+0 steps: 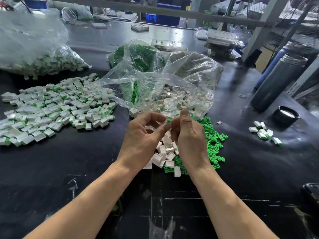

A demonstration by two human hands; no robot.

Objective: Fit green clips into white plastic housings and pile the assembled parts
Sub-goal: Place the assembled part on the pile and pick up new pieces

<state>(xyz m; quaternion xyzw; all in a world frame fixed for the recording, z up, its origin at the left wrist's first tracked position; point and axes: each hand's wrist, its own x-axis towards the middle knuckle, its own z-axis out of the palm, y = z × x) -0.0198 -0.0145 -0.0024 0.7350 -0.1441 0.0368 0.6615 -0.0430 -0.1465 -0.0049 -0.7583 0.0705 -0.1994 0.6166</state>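
My left hand (143, 135) and my right hand (188, 135) meet fingertip to fingertip above the black table. A green clip (168, 120) shows between them, pinched by both hands; any housing they hold is hidden by the fingers. Beneath the hands lies a small heap of loose white housings (165, 152). Loose green clips (214, 144) spread to the right of that heap. A wide pile of assembled white-and-green parts (51, 111) covers the table at the left.
An open clear bag (155, 87) of housings and clips lies just behind my hands. Another bag of assembled parts (34, 54) sits far left. A metal flask (278, 81), its lid (286, 116) and a few assembled parts (264, 132) stand at the right.
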